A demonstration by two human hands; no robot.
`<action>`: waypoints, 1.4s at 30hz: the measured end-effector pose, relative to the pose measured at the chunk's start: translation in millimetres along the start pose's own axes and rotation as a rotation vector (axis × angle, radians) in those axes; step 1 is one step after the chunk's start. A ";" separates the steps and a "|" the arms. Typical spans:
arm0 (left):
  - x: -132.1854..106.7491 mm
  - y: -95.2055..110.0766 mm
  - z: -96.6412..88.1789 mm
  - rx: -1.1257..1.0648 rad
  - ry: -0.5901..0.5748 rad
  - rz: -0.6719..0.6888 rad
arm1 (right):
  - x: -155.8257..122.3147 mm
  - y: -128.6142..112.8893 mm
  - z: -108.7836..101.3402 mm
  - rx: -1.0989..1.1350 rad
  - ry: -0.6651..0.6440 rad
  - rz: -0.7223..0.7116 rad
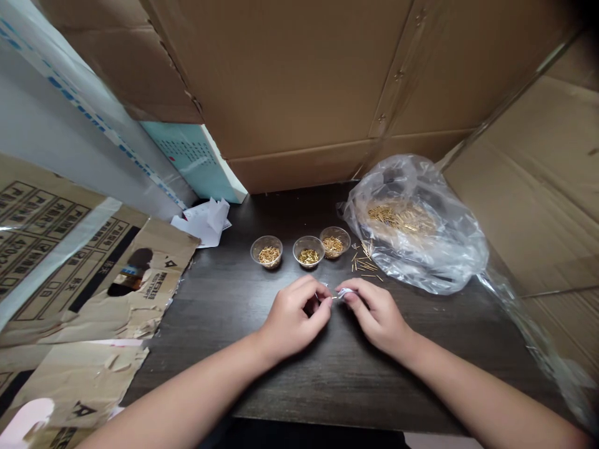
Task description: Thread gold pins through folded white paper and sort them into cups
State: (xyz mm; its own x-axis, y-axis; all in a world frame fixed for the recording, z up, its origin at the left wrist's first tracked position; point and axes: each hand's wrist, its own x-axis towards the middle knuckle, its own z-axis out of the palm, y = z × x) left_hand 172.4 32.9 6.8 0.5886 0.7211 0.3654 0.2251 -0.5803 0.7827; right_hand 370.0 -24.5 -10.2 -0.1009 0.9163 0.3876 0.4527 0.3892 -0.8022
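Observation:
My left hand point(294, 315) is closed in a pinch on a thin metal pin point(334, 297) that spans the small gap between my hands. With thumb and forefinger, my right hand point(380, 317) pinches a small whitish piece point(345, 292) at the pin's other end; its exact kind is too small to tell. Just beyond my fingers stand three clear plastic cups: a left cup point(253, 251), a middle cup point(295, 254) and a right cup point(348, 239), each with small gold-coloured metal parts in it. Several loose gold pins point(365, 265) lie beside the right cup.
An open clear plastic bag point(435, 271) with many gold pins point(397, 217) lies at the back right of the dark table point(210, 368). Cardboard walls point(299, 81) rise behind and to the right. Folded white papers point(206, 224) and torn printed cardboard point(93, 262) are on the left.

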 end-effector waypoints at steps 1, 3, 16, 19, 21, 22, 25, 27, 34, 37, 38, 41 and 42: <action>0.0 -0.2 -0.3 0.025 -0.010 0.012 | 0.1 -0.9 -0.3 0.123 -0.003 0.094; -0.4 -0.8 -0.9 0.092 -0.039 0.051 | 1.0 -3.1 -0.8 0.460 -0.030 0.287; 1.6 -0.3 -6.0 0.095 -0.036 0.055 | 1.7 -8.0 -9.2 1.140 -0.156 0.524; 1.7 -1.1 -4.0 0.266 -0.137 0.086 | -0.9 -1.0 -7.2 0.783 -0.131 0.508; 1.4 -1.8 -2.4 0.383 -0.195 0.112 | -0.7 2.4 -7.8 0.541 -0.114 0.470; 1.3 -2.0 -1.6 0.428 -0.209 0.125 | 0.1 3.7 -9.0 0.430 -0.101 0.433; 0.9 -2.1 0.5 0.514 -0.224 0.148 | 4.1 7.0 -13.8 0.088 -0.033 0.274; 0.7 -2.3 2.3 0.545 -0.234 0.157 | 6.7 9.3 -16.4 -0.064 0.018 0.206; -0.8 -6.8 7.1 0.579 -0.248 0.187 | 10.9 13.9 -16.5 -0.087 0.065 0.273; -1.3 -6.8 6.7 0.590 -0.239 0.204 | 11.0 13.6 -15.0 -0.124 0.042 0.275; -1.3 -6.3 6.3 0.599 -0.238 0.205 | 10.5 13.5 -14.2 -0.139 0.030 0.269; -1.4 -4.7 4.7 0.635 -0.242 0.198 | 7.9 13.8 -11.3 -0.186 -0.003 0.244; -1.5 -4.4 4.2 0.648 -0.245 0.192 | 6.9 13.9 -10.2 -0.204 -0.009 0.229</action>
State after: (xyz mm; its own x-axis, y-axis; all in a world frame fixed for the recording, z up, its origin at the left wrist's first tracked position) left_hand 173.8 32.8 0.8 0.8043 0.5220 0.2839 0.4708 -0.8513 0.2317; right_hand 384.6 -13.7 -14.0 0.0169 0.9792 0.2022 0.6329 0.1461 -0.7604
